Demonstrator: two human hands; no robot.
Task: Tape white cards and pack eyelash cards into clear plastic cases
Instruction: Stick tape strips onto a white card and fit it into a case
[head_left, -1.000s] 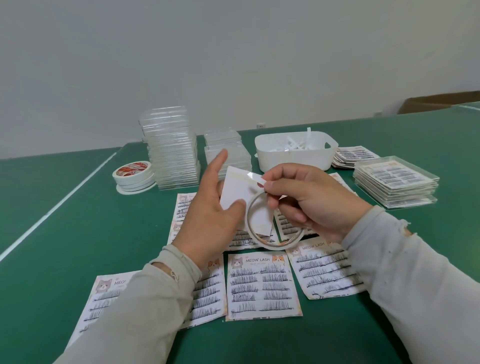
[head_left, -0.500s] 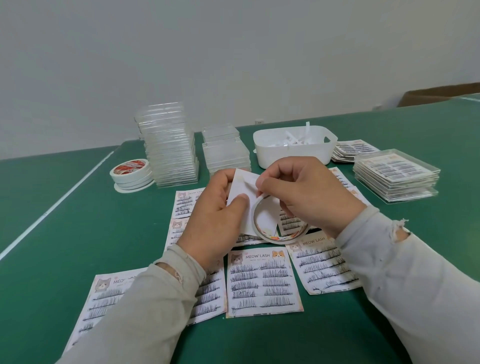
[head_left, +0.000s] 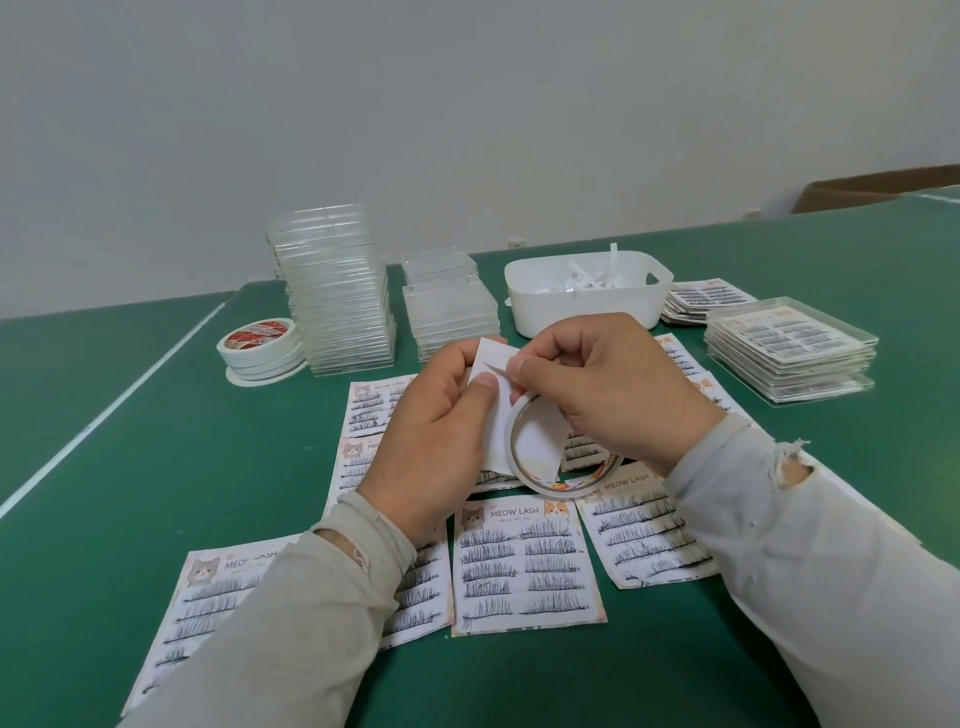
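Note:
My left hand (head_left: 434, 431) pinches a white card (head_left: 537, 436) above the table, thumb on its face. My right hand (head_left: 602, 395) holds a roll of tape (head_left: 558, 480) and its thumb and forefinger pinch the tape end against the card's top edge. Several eyelash cards (head_left: 524, 564) printed MEOW LASH lie face up on the green table under my hands. Two stacks of clear plastic cases (head_left: 335, 291) stand at the back, the left one taller than the lower stack (head_left: 449, 306).
A white bin (head_left: 582, 306) with paper strips sits behind my hands. Packed cases (head_left: 789, 353) are stacked at right, with a pile of loose eyelash cards (head_left: 701, 299) behind them. Spare tape rolls (head_left: 260, 345) lie at left. A cardboard box (head_left: 883, 189) stands far right.
My left forefinger, raised a second ago, has curled down onto the card. Both hands have drawn together, and my right fingers have moved to the card's top edge with the tape.

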